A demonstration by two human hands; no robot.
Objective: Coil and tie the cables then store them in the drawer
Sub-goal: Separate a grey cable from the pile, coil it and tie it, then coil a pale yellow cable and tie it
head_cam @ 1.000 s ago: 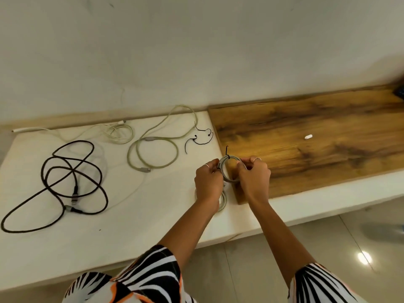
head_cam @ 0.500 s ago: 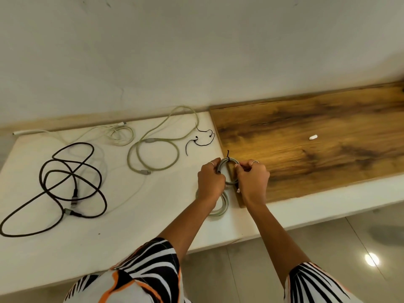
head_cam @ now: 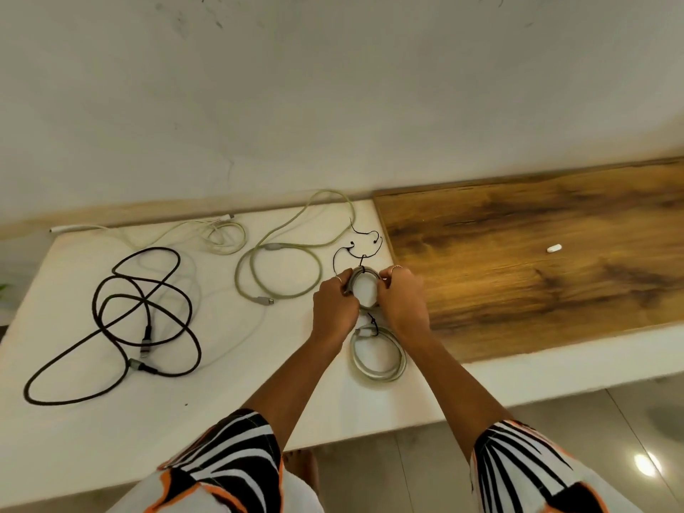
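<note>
- We hold a small grey cable ring [head_cam: 364, 279] up over the white counter [head_cam: 111, 431], close to the edge of the brown wooden board [head_cam: 536, 261].
- Our left hand [head_cam: 333, 309] pinches the left side of the ring, with the fingers pressed together on it.
- Our right hand [head_cam: 401, 301] pinches the right side the same way.
- A thin black tie [head_cam: 362, 261] sticks up from the top of the ring. We think we are tying it now.
- To do this well, we should keep the loops squeezed flat together so none slip out, then pull the tie snug and knot it.
- The ring is round, so it has no long side. Its open hole faces up toward us, and the tie end points away from us.
- One tied grey coil [head_cam: 377, 353] already lies flat on the counter, just under our wrists.
- A green cable [head_cam: 277, 275], a black cable [head_cam: 144, 327] and a white cable [head_cam: 222, 236] lie loose to the left, not tied yet.
- More black ties [head_cam: 355, 246] wait just behind the ring.
- We cannot see the drawer.
</note>
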